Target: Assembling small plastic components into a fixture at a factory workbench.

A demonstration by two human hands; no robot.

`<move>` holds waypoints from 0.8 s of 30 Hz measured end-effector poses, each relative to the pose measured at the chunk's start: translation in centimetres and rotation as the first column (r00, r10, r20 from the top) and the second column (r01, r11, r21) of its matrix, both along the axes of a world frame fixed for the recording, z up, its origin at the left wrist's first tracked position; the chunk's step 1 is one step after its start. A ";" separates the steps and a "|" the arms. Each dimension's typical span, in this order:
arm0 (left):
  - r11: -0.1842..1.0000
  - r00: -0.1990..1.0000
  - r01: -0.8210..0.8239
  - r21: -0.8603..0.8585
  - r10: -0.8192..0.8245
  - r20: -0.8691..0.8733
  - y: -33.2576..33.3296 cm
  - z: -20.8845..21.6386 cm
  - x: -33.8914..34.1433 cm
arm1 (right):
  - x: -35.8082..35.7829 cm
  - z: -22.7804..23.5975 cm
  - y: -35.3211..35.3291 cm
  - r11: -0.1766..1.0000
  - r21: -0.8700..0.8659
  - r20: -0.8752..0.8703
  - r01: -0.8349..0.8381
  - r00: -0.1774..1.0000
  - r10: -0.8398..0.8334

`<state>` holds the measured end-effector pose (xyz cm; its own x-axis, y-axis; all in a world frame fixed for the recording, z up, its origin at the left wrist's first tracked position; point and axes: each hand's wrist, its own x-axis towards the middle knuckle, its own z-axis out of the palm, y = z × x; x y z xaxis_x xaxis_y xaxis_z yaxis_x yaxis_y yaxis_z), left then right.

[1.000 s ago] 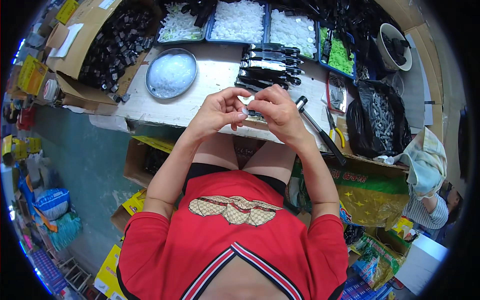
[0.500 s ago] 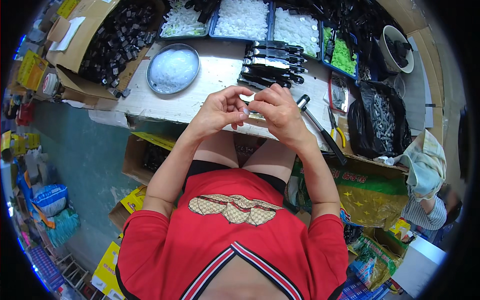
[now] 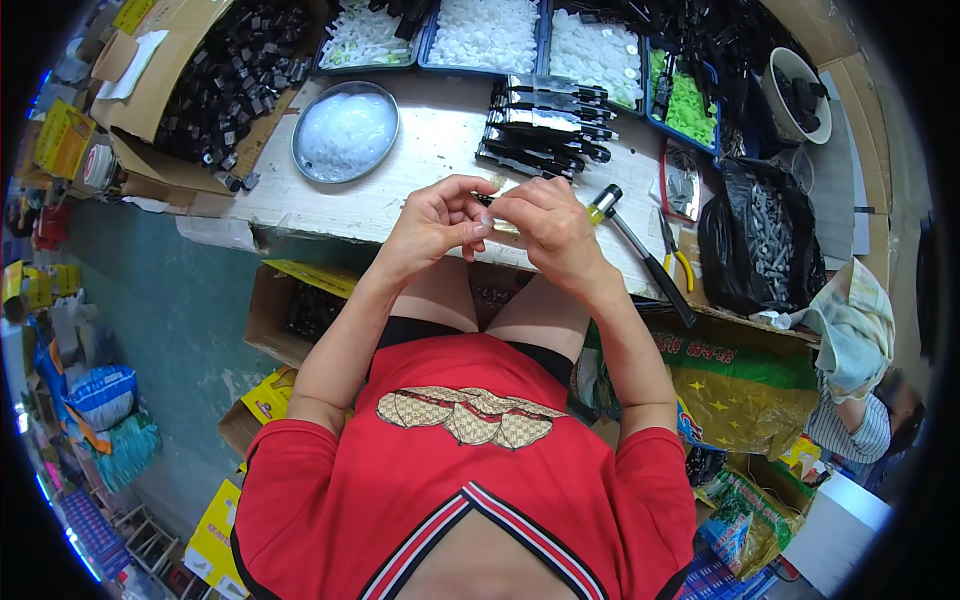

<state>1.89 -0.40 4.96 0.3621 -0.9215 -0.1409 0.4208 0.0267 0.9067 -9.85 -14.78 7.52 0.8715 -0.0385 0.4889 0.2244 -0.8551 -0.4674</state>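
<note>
My left hand is at the front edge of the white table, fingers curled, pinching a small whitish piece at the thumb and fingertips. Close against it, my right hand has its thumb and fingers pressed together; what they grip is hidden. Beyond the hands lies a row of black metal parts. Right of my right hand rests a hammer with a black handle, and past it pliers with yellow-and-black grips.
A round metal dish holds translucent white bits. Trays of white pieces and green pieces line the back. At left stands a carton of black parts; at right, a black bag of metal screws. Another person's striped sleeve shows.
My fingers have shifted slightly, with the right hand a little further left over the whitish piece. More of the hammer's yellow-collared head shows now.
</note>
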 end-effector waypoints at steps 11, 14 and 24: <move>0.999 0.999 0.019 0.042 -0.020 0.034 0.6 -0.1 0.5 | 0.4 0.3 -0.2 0.991 -0.128 -0.016 -0.049 0.999 0.048; 0.999 0.999 0.018 0.037 -0.019 0.026 0.5 -0.1 0.6 | 0.3 0.2 -0.1 0.990 -0.136 -0.022 -0.043 0.999 0.041; 0.996 0.992 0.046 0.071 -0.054 0.118 0.4 -0.4 0.6 | 0.9 1.7 0.3 0.955 -0.257 -0.119 -0.152 0.985 0.124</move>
<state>2.52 -0.04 4.59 0.3342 -0.9285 -0.1618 0.3082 -0.0546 0.9498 -8.91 -14.51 9.24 0.9041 0.2042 0.3753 0.3126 -0.9149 -0.2554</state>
